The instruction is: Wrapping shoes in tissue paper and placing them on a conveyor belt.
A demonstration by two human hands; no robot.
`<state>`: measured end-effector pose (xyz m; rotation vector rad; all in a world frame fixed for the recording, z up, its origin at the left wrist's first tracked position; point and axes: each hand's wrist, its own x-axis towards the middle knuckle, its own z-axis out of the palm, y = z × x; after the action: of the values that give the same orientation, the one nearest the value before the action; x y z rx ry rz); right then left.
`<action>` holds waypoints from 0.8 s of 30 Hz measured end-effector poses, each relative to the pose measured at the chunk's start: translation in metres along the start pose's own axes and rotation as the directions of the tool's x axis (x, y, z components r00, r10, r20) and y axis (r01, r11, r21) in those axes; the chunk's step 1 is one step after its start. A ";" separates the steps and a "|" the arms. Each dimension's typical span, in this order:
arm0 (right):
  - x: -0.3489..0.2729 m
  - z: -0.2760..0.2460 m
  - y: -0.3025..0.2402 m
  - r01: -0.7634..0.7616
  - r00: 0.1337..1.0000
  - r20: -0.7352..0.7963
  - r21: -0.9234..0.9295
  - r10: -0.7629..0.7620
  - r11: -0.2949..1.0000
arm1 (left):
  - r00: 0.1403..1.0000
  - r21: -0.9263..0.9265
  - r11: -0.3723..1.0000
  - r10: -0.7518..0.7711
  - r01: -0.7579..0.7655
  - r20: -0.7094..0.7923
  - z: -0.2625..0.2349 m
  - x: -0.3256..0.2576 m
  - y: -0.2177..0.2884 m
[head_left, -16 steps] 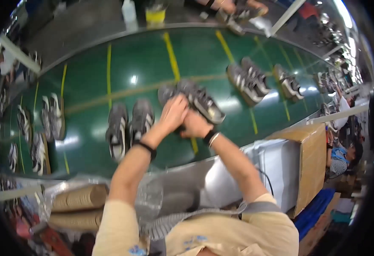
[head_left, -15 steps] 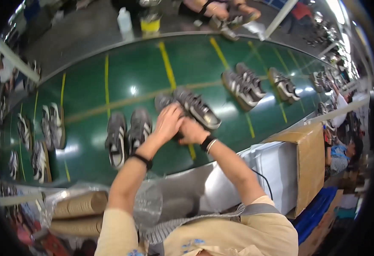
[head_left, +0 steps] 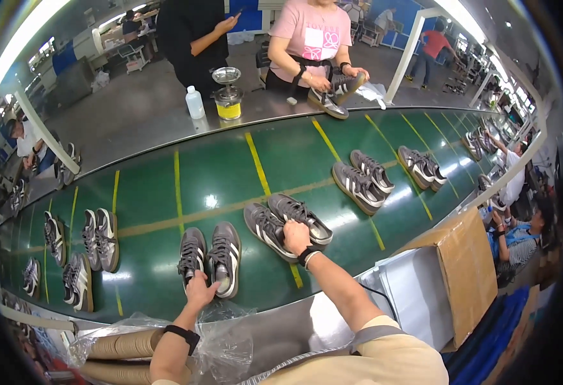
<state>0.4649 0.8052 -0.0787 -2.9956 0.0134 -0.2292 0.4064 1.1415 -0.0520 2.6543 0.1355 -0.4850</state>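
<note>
The left hand (head_left: 199, 290) grips the heels of a grey shoe pair (head_left: 211, 258) at the near edge of the green conveyor belt (head_left: 159, 192). The right hand (head_left: 295, 236) closes on a second grey pair (head_left: 286, 222) just beside it.

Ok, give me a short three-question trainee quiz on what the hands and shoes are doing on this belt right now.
1. True or false: the left hand rests at the heels of a grey pair of shoes lying on the green conveyor belt.
2. Multiple choice: the right hand is on A) the cardboard box, B) the second grey pair, C) the white bottle.
3. Fill in: the lines painted across the belt are coloured ____.

Key: 1 true; 2 B; 3 yellow.
</note>
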 end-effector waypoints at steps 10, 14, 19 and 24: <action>-0.007 -0.032 0.008 -0.065 0.992 0.108 -0.004 0.065 0.998 | 0.997 0.186 0.981 0.043 -0.054 0.065 0.014 0.030 -0.007; -0.025 -0.042 0.004 -0.157 0.984 -0.100 -0.056 0.151 0.986 | 0.996 0.182 0.981 0.056 -0.068 0.070 -0.014 0.023 -0.006; -0.013 -0.009 0.029 -0.289 0.950 0.146 0.064 0.278 0.955 | 0.989 0.200 0.971 0.109 -0.128 0.104 -0.058 0.052 -0.016; 0.002 -0.033 -0.022 -0.375 0.923 0.168 0.194 0.346 0.906 | 0.986 0.246 0.969 0.067 -0.028 -0.151 -0.108 0.090 -0.085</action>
<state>0.4616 0.8227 -0.0427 -2.7096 0.4925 0.0081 0.5100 1.2662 -0.0273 2.9283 0.0627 -0.2895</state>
